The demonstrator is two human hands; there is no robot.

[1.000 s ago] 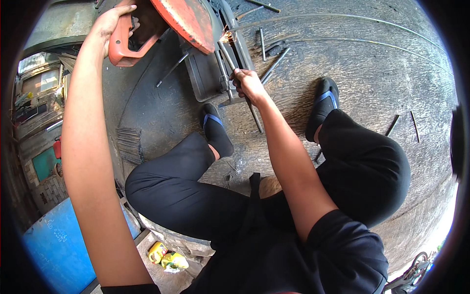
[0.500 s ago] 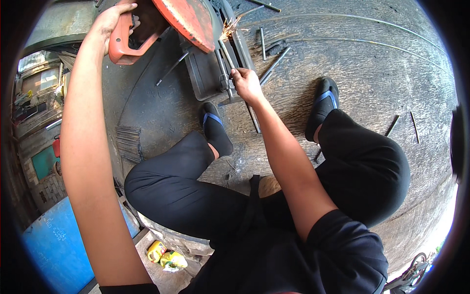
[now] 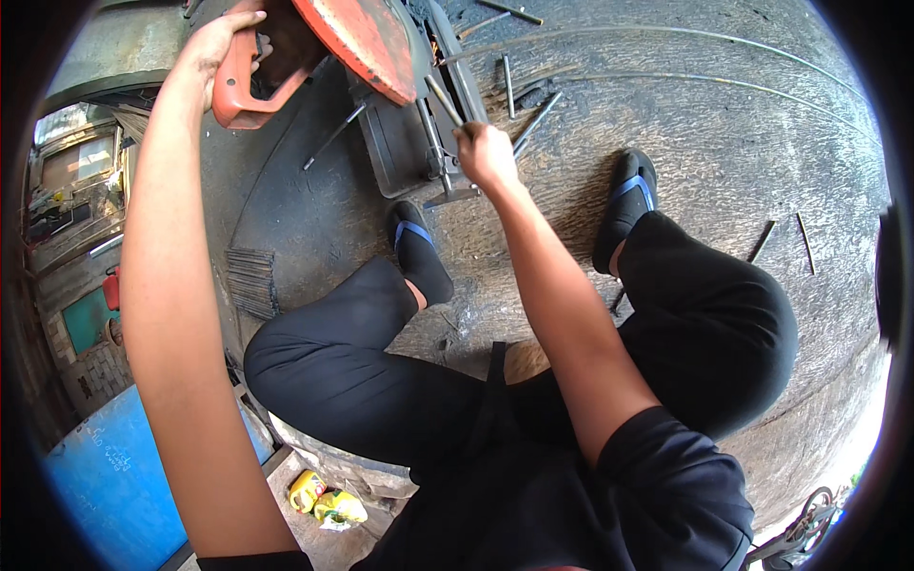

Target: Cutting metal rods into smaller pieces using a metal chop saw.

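Upper left, my left hand [image 3: 215, 49] is wrapped round the orange handle [image 3: 238, 93] of a chop saw. The saw's worn orange guard [image 3: 354, 40] is beside it and hides most of the disc. My right hand [image 3: 487, 154] is closed on a thin metal rod [image 3: 442, 98]. The rod's far end points up toward the saw, and its near part is hidden by my hand. Below the guard lies the saw's dark metal base [image 3: 393, 143], with a clamp [image 3: 438, 167] on it close to my right hand. A small orange glow shows by the disc.
Several cut rods [image 3: 509, 86] lie on the worn floor, and a bundle of short rods [image 3: 251, 281] is at the left. My sandalled feet [image 3: 419, 249] flank the saw base. A blue panel [image 3: 114, 476] and yellow packets [image 3: 328, 500] are at the lower left.
The spray of sparks has shrunk to a faint glow. My right hand has shifted slightly and turned with the rod, whose lower length no longer shows below my hand. My left hand stays on the handle.
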